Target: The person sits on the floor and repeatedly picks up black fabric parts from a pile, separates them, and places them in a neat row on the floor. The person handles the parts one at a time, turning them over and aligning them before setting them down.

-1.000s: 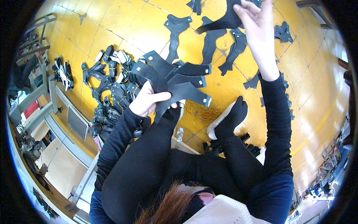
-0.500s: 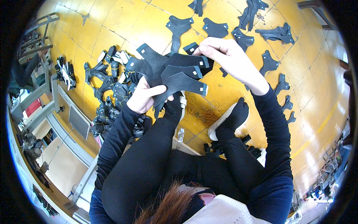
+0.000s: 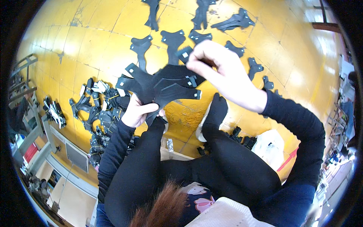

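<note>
In my left hand (image 3: 135, 112) is a fanned stack of flat black branched cut pieces (image 3: 149, 90), with small pale square marks at their ends. The thumb lies over the stack's lower end and the fingers are beneath. My right hand (image 3: 223, 68) is raised at the stack's upper right side, thumb and fingers pinched at the edge of a black piece. That grip is partly hidden by the hand itself. Just beyond its fingertips shows the end of a black piece (image 3: 184, 55); whether it belongs to the stack, I cannot tell.
More black pieces (image 3: 172, 42) lie in small piles across the yellow floor (image 3: 102, 34). Banded bundles (image 3: 107, 117) are heaped at the left. Loose rubber bands (image 3: 183, 117) lie between my feet. A white plastic bag (image 3: 269, 145) is beside my right leg; a metal frame (image 3: 45, 140) stands at the left.
The view has shifted, so the floor pieces appear farther left. My right hand has moved a little relative to the stack, its elbow farther out. The left hand still holds the stack.
</note>
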Tool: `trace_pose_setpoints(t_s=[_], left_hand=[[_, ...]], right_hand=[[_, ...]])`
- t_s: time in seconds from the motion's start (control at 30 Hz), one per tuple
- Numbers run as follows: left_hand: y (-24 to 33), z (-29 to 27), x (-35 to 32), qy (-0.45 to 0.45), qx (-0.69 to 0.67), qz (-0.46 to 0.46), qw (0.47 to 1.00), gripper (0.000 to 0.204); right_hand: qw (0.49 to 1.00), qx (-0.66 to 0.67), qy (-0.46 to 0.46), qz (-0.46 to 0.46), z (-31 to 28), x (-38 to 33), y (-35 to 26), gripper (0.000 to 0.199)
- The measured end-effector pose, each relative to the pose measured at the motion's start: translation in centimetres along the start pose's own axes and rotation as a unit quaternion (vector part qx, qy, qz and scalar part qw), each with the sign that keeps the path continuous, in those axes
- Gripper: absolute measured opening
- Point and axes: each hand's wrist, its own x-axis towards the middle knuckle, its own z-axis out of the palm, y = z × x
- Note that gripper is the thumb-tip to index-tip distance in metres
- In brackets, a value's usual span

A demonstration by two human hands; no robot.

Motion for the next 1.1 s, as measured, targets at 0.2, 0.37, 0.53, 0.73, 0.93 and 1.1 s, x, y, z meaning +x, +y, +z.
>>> trace_pose_setpoints(t_s=[0.2,0.37,0.53,0.73,0.93,1.1], left_hand=[[-1.7,2.2,1.4,-0.093,0.208,0.026,0.973,0.070],[-2.4,5.1,1.3,-0.074,0.223,-0.034,0.971,0.054],[-3.8,4.4,1.2,-0.054,0.247,-0.063,0.965,0.040],[-2.9,6.2,1.3,-0.041,0.188,-0.017,0.981,0.028],[-3.6,6.0,1.6,0.027,0.455,0.029,0.890,0.013],[-4.2,5.9,1.4,0.085,0.343,0.055,0.934,0.013]], right_hand=[[0.998,-0.014,0.065,0.001,-1.3,-7.3,0.0,0.018],[0.931,0.164,0.316,0.083,2.7,-12.0,3.8,0.014],[0.902,0.245,0.337,0.117,2.5,-12.0,5.8,0.011],[0.948,0.183,0.256,0.053,2.8,-11.6,5.4,0.014],[0.967,0.190,0.161,0.057,3.3,-11.5,5.9,0.012],[0.959,0.164,0.218,0.082,3.9,-11.8,5.9,0.015]])
